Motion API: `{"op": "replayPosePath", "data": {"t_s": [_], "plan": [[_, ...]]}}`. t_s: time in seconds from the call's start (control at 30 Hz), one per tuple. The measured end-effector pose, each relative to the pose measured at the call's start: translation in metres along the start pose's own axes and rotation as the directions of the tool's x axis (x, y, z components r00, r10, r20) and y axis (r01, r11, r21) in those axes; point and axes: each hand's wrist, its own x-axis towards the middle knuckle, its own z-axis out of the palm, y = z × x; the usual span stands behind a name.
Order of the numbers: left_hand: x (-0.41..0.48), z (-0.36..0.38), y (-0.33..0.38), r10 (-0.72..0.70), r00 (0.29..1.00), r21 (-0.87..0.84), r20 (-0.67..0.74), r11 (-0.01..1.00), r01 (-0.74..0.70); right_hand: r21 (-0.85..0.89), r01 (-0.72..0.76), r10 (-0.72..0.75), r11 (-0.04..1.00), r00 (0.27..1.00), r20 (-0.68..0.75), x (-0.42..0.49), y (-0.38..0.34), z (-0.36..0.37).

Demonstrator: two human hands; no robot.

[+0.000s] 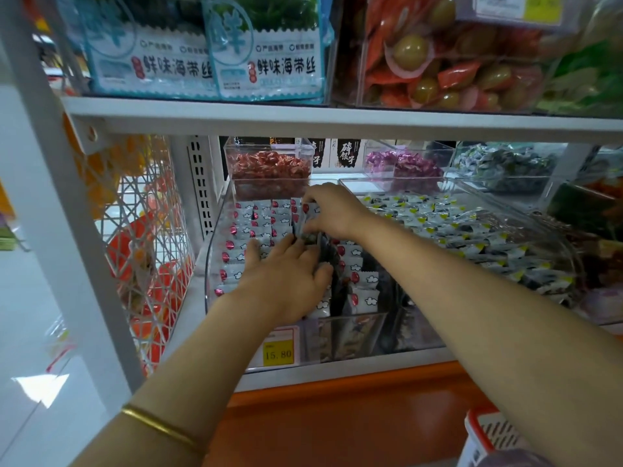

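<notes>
A clear plastic bin (210, 264) on the lower shelf holds rows of small white snack packets (259, 214) with red dots. My left hand (286, 281) lies flat on the packets at the bin's middle, fingers straight and pressing them leftward. Just behind it, my right hand (328, 212) pinches a few upright packets (308, 210) between thumb and fingers. More of the same packets (362, 284) stand to the right of my left hand, beside a dark gap.
A second clear bin (553, 230) with yellow-tipped packets sits to the right. Behind stand tubs of red (268, 166) and purple candies (404, 163). The shelf above (337, 117) hangs low, carrying seaweed bags. A yellow price tag (278, 353) reads 15.80. A basket (488, 436) is at bottom right.
</notes>
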Motion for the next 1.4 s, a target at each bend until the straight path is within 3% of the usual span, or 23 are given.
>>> {"op": "replayPosePath", "data": {"t_s": [0.23, 0.53, 0.8, 1.07, 1.17, 1.3, 1.4], "plan": [[-0.01, -0.016, 0.0, -0.063, 0.995, 0.003, 0.076, 0.998, 0.063, -0.203, 0.049, -0.009, 0.978, 0.981, 0.192, 0.007, -0.005, 0.012], [-0.016, -0.021, -0.01, -0.114, 0.986, 0.004, 0.12, 0.993, 0.114, -0.193, 0.037, 0.027, 0.981, 0.947, 0.319, 0.019, -0.006, 0.008], [-0.02, -0.03, -0.012, -0.122, 0.985, -0.014, 0.123, 0.992, 0.124, -0.104, -0.077, 0.076, 0.992, 0.997, -0.017, 0.033, 0.004, 0.001], [-0.02, -0.032, -0.014, -0.114, 0.987, -0.051, 0.113, 0.991, 0.121, -0.294, -0.064, 0.059, 0.954, 0.998, -0.026, 0.041, 0.002, 0.018], [-0.02, -0.031, -0.015, -0.105, 0.992, -0.078, 0.072, 0.991, 0.111, -0.147, -0.06, 0.046, 0.987, 0.994, -0.095, 0.038, 0.0, 0.013], [-0.021, -0.033, -0.018, -0.106, 0.994, -0.143, -0.032, 0.985, 0.101, -0.019, -0.041, 0.033, 0.999, 0.952, -0.305, 0.021, -0.003, -0.006], [-0.021, -0.037, -0.016, -0.126, 0.976, -0.272, -0.178, 0.959, 0.075, 0.098, -0.035, 0.082, 0.995, 0.846, -0.526, -0.006, -0.007, -0.016]]}}
